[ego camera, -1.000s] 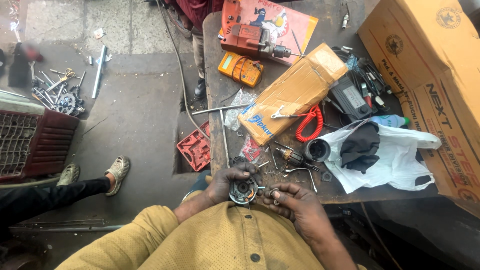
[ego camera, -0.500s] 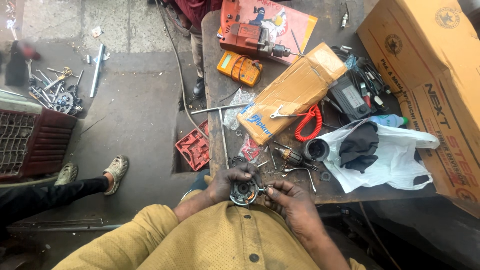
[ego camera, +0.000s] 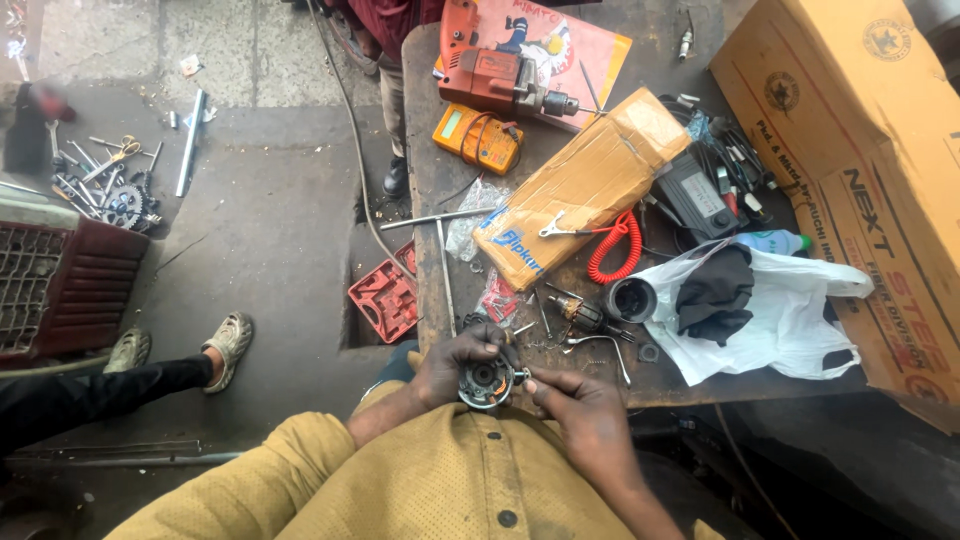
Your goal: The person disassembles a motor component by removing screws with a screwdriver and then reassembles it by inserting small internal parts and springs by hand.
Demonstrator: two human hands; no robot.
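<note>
Motor housing (ego camera: 487, 382) between both hands

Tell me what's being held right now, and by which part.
A small round motor housing: the left hand wraps its outer side, and the right hand pinches its right edge.

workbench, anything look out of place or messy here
Yes: small screws and metal bits lie loose by the table edge, near the round motor part both hands hold. A red case lies open on the floor.
</note>
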